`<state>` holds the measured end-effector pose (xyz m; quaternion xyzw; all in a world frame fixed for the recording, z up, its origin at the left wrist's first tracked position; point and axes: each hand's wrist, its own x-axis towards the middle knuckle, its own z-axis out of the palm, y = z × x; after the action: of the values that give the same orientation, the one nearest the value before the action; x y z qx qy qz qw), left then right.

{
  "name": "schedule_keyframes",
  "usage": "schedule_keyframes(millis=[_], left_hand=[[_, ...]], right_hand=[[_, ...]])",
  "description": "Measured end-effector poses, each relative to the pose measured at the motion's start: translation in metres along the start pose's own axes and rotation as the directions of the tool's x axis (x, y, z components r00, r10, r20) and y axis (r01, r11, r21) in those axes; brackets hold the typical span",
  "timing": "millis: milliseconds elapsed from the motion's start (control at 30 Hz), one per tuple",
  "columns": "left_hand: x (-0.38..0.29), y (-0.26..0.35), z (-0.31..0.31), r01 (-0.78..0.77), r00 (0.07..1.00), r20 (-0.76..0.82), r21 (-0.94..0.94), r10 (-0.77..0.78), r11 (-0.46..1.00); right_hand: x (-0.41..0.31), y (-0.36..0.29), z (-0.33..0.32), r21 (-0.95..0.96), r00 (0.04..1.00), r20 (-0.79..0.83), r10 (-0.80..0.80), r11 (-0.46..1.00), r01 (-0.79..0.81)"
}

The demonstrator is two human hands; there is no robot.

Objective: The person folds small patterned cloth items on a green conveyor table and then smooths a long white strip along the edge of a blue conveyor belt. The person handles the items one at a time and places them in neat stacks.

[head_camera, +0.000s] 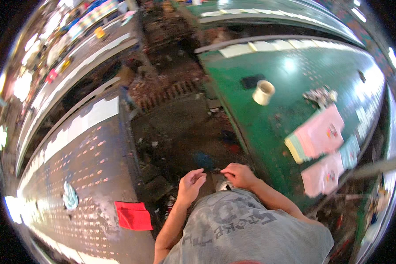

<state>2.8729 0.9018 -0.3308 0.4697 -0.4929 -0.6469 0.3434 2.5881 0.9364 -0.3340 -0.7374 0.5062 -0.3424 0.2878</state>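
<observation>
Both hands hang in front of my grey printed T-shirt (231, 227), above the dark gap between two long tables. My left hand (190, 185) has half-curled fingers with a space between thumb and fingertips, and I see nothing in it. A short distance to its right, my right hand (240, 175) has its fingers bent inward and their tips close together. Whether something small sits in those fingertips is too blurred to tell. The hands are apart from each other. Neither touches a table.
On the green table (237, 114) at right are a cream roll (263, 92), a dark flat object (251, 81), a crumpled cloth (320, 96) and pink printed fabric pieces (323, 132). The dark table (82, 165) at left bears a red cloth (133, 215) and a pale blue cloth (70, 195).
</observation>
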Motion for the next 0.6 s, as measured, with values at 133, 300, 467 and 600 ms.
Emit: schedule_keyframes(millis=[133,300,467,600], left_hand=[[0.084,0.079,-0.016,-0.002,0.999,0.036,0.143,-0.003,0.99],[0.165,0.134,-0.06,-0.024,0.997,-0.069,0.171,0.036,0.985],[0.258,0.152,-0.119,0.027,0.991,-0.133,0.191,-0.001,0.981],[0.361,0.153,-0.177,-0.036,0.976,-0.211,0.103,0.057,0.994]], right_hand=[[0.114,0.02,-0.054,0.04,0.99,-0.14,0.008,0.999,-0.003],[0.271,0.035,-0.084,0.14,0.975,-0.22,-0.039,0.988,0.071],[0.423,0.062,-0.071,0.206,0.981,-0.168,-0.099,0.969,0.133],[0.545,0.085,-0.043,0.189,0.981,-0.051,-0.186,0.963,0.193]])
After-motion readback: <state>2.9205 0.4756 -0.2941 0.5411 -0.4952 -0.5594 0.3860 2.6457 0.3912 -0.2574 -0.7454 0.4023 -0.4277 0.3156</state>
